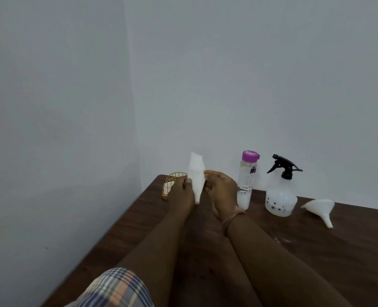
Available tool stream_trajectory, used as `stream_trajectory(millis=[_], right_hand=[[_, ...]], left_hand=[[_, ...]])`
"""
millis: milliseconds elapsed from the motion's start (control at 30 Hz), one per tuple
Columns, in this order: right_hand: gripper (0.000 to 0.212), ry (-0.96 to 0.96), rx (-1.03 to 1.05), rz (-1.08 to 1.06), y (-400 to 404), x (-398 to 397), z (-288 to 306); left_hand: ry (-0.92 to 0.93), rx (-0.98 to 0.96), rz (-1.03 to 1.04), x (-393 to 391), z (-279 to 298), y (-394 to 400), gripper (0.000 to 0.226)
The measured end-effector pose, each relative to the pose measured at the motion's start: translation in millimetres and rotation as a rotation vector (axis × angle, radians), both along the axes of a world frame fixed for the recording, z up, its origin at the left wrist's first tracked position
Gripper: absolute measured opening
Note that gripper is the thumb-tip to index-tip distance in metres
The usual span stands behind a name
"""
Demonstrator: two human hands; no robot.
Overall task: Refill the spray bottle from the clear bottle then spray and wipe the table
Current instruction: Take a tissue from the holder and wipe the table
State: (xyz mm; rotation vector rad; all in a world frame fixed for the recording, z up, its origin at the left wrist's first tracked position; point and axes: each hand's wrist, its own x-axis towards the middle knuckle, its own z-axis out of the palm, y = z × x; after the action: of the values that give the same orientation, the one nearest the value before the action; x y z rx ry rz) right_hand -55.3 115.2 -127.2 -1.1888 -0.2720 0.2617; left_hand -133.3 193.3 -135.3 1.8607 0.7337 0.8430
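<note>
The bench (316,251) is dark brown wood with a dull shine. The spray bottle (280,201) and funnel (320,209) look like milky white plastic. The clear bottle (245,185) is see-through plastic. The basket (172,181) is thin yellow wire.

Both arms extended, left hand (182,191) and right hand (221,189) pinched together.

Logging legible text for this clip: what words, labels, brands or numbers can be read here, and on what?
Clear bottle: large pale vertical lettering, too blurred to read with confidence.
Clear bottle: small purple label near the top, unreadable.
Spray bottle: dark floral print only, no text.
Funnel, tissue, yellow wire holder: none.
</note>
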Motion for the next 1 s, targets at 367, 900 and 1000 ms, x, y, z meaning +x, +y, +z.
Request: stream_trajectory(millis=[367, 900, 1000], right_hand=[[0.031, 0.080, 0.021, 0.095, -83.3, -23.8, -31.4], [0.022, 0.168, -0.139, -0.304, -228.9, -14.6, -32.7], [0.024, 0.224, -0.014, -0.395, -259.1, -1.0, -28.2]], left_hand=[[0.052, 0.284, -0.142, -5.7, 6.2, -81.5, 0.026], [0.068, -0.510, -0.443, 10.0, -19.2, -165.5, 0.017], [0.084, -0.555, -0.296, 16.5, -17.0, -170.4, 0.021]])
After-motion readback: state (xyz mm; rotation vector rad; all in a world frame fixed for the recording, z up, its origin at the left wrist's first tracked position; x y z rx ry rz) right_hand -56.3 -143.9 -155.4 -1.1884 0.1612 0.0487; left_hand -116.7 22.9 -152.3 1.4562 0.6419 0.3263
